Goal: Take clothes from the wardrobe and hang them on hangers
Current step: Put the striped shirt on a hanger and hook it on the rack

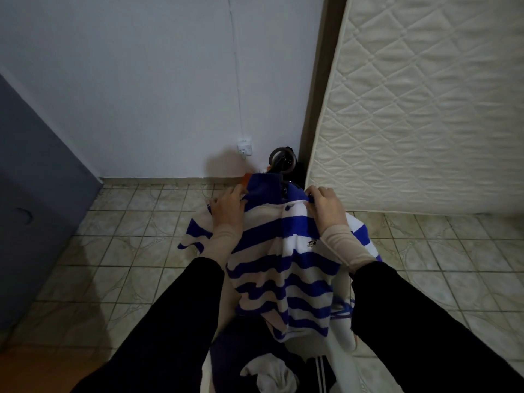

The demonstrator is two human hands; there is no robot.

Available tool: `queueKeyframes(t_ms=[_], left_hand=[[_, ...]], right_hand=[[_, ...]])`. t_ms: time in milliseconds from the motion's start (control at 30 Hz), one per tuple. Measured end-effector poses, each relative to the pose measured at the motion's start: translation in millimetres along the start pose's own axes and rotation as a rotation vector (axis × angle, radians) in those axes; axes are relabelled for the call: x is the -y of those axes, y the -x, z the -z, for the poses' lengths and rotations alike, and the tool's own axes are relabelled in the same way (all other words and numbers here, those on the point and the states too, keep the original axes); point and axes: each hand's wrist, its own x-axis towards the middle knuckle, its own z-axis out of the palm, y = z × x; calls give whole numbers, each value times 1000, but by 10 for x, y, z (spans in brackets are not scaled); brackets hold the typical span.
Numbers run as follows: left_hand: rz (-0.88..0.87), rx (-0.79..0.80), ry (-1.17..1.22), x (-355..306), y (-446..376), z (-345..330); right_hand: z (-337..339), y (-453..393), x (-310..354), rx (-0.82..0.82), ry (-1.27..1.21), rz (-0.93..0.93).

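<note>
A: Obs. 1, garment. You are holding up a blue-and-white striped shirt (283,268) in front of you, over the tiled floor (127,251). Its blue collar (262,184) is sitting uppermost, and the body is hanging down between your forearms.

B: Left hand?

A: Your left hand (228,207) is lying on the shirt's left shoulder beside the collar, fingers fairly straight and spread over the cloth. Whether the thumb is pinching underneath, I cannot tell.

B: Right hand?

A: Your right hand (323,204) is curling its fingers round the shirt's right shoulder just by the collar, gripping the fabric.

B: Hanger?

A: A dark hook (280,160) is showing above the collar. It looks like a hanger's, but the rest is hidden by the shirt, so I cannot tell how it is sitting inside.

B: Surroundings?

A: A quilted mattress (425,109) is leaning upright at the floor's right edge, and a grey cabinet (37,194) is standing at its left edge. A wall socket (244,146) is sitting low on the white wall (141,80) behind. More clothes (272,373), white and dark, are lying at the bottom edge beneath the shirt's hem
</note>
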Motion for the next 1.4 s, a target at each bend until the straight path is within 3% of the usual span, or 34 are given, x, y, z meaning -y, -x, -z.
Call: queueKeyframes(t_ms=[200, 333, 433, 700, 900, 1000, 1100, 1200, 1300, 1400], left_hand=[[-26, -64, 118, -162, -220, 56], [5, 36, 142, -157, -266, -38], [67, 88, 219, -87, -201, -154], [107, 77, 360, -49, -181, -123], [86, 56, 429, 7, -154, -62], [166, -2, 509, 10, -149, 9], [382, -54, 712, -82, -169, 150], [571, 70, 903, -203, -180, 223], [570, 183, 791, -265, -147, 156], [575, 145, 747, -263, -98, 97]], right_hand=[[205, -227, -4, -99, 93, 2], [225, -290, -28, 15, 108, -70], [155, -276, -66, 93, 77, -111], [72, -345, 183, 22, -65, -11], [15, -465, 547, 21, -143, -82], [-7, -455, 577, 3, -198, -46], [-28, -366, 531, 40, -192, 25], [-42, -269, 464, 84, -241, 57], [-35, -215, 452, 93, -245, 97], [-15, -207, 461, 122, -279, 97]])
